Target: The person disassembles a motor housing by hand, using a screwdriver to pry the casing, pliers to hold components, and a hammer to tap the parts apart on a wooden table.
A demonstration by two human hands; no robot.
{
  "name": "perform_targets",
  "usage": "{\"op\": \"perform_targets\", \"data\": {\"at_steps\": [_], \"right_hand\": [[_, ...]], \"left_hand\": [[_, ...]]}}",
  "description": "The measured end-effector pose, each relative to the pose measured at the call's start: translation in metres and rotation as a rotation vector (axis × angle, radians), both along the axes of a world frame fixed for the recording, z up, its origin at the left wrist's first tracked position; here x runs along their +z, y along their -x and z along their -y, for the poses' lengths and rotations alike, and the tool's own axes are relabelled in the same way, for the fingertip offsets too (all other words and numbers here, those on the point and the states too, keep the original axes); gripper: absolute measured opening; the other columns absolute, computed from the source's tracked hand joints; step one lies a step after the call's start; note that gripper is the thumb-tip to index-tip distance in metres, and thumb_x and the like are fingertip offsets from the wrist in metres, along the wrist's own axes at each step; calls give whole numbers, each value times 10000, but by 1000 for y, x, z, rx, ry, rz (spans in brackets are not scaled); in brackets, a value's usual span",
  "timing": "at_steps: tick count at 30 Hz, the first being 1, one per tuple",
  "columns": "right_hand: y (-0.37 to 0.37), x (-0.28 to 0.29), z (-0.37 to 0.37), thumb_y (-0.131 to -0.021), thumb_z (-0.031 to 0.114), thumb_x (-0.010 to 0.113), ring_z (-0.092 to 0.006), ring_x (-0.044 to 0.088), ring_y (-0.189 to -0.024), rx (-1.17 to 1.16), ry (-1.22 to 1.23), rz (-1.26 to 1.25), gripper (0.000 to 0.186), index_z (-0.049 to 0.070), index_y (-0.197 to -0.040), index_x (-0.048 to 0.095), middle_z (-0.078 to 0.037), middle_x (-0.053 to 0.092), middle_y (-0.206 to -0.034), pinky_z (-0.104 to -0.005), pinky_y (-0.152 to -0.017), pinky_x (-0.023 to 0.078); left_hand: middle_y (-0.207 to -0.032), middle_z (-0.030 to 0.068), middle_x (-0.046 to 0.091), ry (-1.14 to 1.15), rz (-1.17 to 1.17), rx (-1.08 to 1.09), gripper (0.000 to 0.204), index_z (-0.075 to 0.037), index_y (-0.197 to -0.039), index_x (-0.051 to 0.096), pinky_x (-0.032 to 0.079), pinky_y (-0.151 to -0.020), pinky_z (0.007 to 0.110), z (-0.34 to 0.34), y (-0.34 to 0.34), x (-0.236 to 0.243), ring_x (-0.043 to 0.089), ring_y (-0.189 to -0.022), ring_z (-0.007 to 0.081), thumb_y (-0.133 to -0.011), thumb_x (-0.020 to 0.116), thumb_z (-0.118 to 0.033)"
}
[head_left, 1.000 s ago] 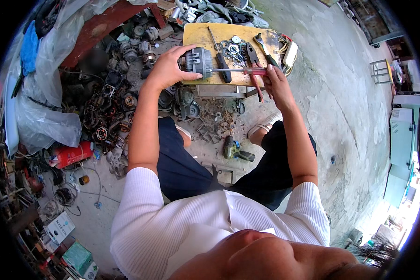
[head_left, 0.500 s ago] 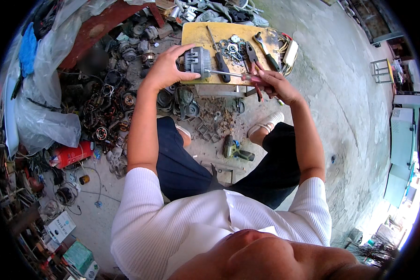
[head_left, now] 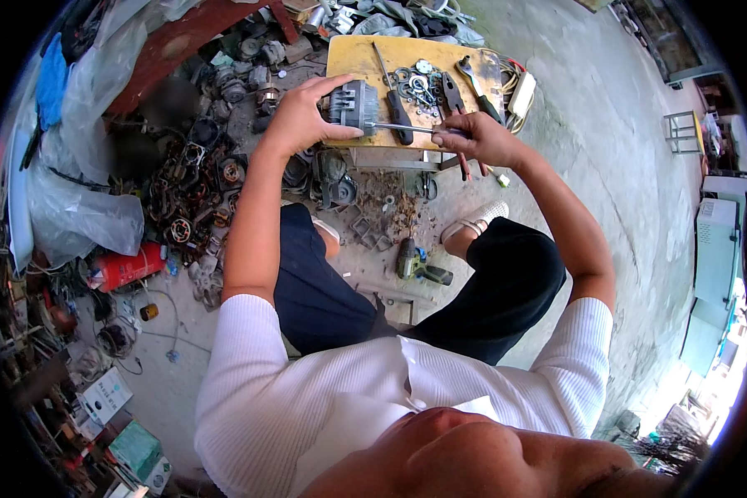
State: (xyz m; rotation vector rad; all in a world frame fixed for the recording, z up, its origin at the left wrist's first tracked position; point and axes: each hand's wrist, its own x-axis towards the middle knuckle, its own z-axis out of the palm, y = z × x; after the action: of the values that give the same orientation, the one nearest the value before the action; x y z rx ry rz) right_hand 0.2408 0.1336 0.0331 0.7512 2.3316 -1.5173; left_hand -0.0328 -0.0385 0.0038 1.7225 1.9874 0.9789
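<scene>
My left hand (head_left: pixel 300 116) grips a grey finned electric motor (head_left: pixel 354 108) at the near left corner of a worn yellow table (head_left: pixel 349 60), fingers over its far side and thumb along its near side. My right hand (head_left: pixel 481 139) is closed round the handle of a screwdriver (head_left: pixel 407 127), which lies nearly level and points left. Its tip meets the motor's right face. The handle is mostly hidden in my fingers. Just beyond the shaft lie another screwdriver (head_left: pixel 398 116) with a dark handle, pliers (head_left: pixel 451 93) and a ratchet wrench (head_left: pixel 478 90).
Washers and small rings (head_left: pixel 419 85) lie mid-table. A white power strip (head_left: pixel 521 95) with cables rests at the table's right edge. Between my feet is a green cordless drill (head_left: pixel 419 264). Scrap motor parts (head_left: pixel 199 183) heap up on the left, near a red container (head_left: pixel 129 267).
My right hand has turned round the screwdriver handle, now knuckles-up and covering it, and my right elbow has swung outward. The left hand still grips the motor.
</scene>
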Motion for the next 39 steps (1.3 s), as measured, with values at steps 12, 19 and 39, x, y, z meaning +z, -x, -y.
{"op": "perform_targets", "data": {"at_steps": [12,19,39], "right_hand": [[-11,-57,13,-898,394,649,-361,637,-748,117,-913,-497,279,117,-917,678,-145,636,-756,-450,-819,523],[-48,-27,6,-977,389,532,-343,654,-809,-332,-595,-270,327,87,-1028,647,-153,664,-850,-423,-700,505],[11,-91,-104,-891,374,632,-384,649,-956,-405,-936,193,363,21,-968,670,-221,683,-997,-469,-827,505]], "left_hand": [[-1305,124,589,46,36,-14,851,-174,-1350,575,452,-1014,379,0,-2,6,579,-1180,285,-567,897,-253],[-1298,128,581,51,19,-9,840,-168,-1360,549,450,-1014,394,0,-7,10,568,-1188,302,-601,890,-286],[-1291,159,551,64,14,-18,844,-127,-1362,469,434,-1013,410,2,-11,5,548,-1197,331,-640,861,-323]]}}
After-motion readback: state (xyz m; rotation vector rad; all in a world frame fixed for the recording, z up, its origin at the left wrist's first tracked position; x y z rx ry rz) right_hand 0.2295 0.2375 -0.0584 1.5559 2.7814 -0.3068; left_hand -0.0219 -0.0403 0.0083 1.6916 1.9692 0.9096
